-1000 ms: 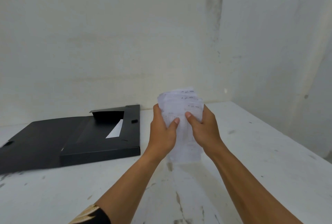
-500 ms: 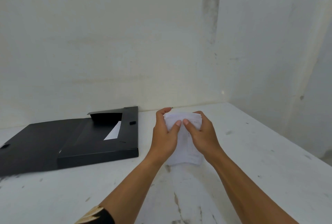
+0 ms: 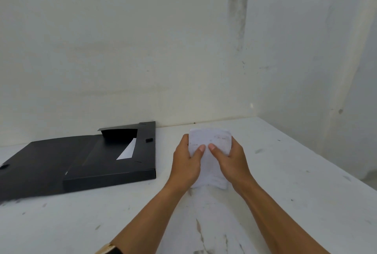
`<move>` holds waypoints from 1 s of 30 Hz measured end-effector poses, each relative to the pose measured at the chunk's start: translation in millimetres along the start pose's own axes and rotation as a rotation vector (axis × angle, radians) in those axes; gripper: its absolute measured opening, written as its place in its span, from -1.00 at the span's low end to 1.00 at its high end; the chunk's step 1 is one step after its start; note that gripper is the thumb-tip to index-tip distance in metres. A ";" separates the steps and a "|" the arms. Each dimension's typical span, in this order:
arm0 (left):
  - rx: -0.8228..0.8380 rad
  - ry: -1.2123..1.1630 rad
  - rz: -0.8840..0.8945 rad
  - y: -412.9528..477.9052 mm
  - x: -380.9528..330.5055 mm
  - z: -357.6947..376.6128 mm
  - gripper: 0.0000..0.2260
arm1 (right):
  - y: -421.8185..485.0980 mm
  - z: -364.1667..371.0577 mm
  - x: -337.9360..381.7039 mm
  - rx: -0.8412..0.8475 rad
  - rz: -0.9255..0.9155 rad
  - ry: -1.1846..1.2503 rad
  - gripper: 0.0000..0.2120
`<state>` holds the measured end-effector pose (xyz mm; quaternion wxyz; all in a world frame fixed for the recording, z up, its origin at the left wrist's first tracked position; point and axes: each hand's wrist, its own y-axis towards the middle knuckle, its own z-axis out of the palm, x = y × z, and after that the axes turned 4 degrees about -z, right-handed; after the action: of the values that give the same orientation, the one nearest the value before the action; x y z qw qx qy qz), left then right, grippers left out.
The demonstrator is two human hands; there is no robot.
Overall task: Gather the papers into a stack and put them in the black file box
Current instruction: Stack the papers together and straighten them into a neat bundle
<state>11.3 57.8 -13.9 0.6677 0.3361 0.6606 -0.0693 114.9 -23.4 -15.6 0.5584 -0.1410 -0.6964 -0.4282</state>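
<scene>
head view: both hands hold the stack of papers (image 3: 209,158) upright on the surface (image 3: 285,192), its lower edge apparently resting there. the left hand (image 3: 186,164) and the right hand (image 3: 230,162) each have their grip closed on a side edge of the stack, thumbs pressed on the near face and almost meeting in the middle. the step in hand looks like squaring the sheets into one even stack; the gathering seems done, the filing is not.

the black file box (image 3: 110,164) lies open to the left of the hands, apart from them, its lid flap spread flat toward the left edge. a white sheet (image 3: 128,149) already shows inside it. the next move calls for carrying the stack left, tilting it flat, and lowering it into the tray without letting sheets fan out.

the surface is white, scuffed and stained, set into a corner of plain, marked, off-white walls (image 3: 142,50).
</scene>
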 end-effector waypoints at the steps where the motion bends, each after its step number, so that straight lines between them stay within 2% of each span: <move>1: -0.017 -0.021 0.011 1.8 -3.9 -0.3 -0.81 | 2.2 -0.4 4.5 0.000 -0.013 0.017 -0.76; 6: -0.090 -0.088 0.023 7.3 -10.1 -5.6 -0.72 | 11.3 -3.1 16.5 -0.002 -0.071 -0.045 -0.79; 12: -0.026 -0.129 -0.051 -3.6 2.0 -1.2 -0.76 | -0.5 -1.5 1.4 0.015 0.032 0.049 -0.80; 16: -0.073 -0.146 -0.011 -3.6 -3.2 4.4 -0.81 | -4.5 4.3 4.4 -0.027 0.038 0.126 -0.85; 20: -0.101 -0.200 0.059 2.1 -16.4 5.4 -0.75 | 3.3 0.6 20.4 -0.064 -0.036 0.114 -0.88; 26: -0.021 0.002 0.130 3.6 -8.6 1.1 -0.97 | 7.6 0.3 23.2 -0.057 -0.081 0.017 -0.69; 28: -0.080 -0.030 0.115 1.9 -8.4 4.1 -0.93 | 6.3 3.9 22.3 -0.089 -0.086 0.031 -0.71; 30: -0.100 -0.100 0.068 0.4 -8.1 4.6 -0.76 | 5.3 4.9 20.1 -0.108 -0.087 0.024 -0.76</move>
<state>14.4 52.8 -6.7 0.7176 0.3210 0.6173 -0.0300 108.5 -22.2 4.6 0.5390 -0.1354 -0.6711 -0.4907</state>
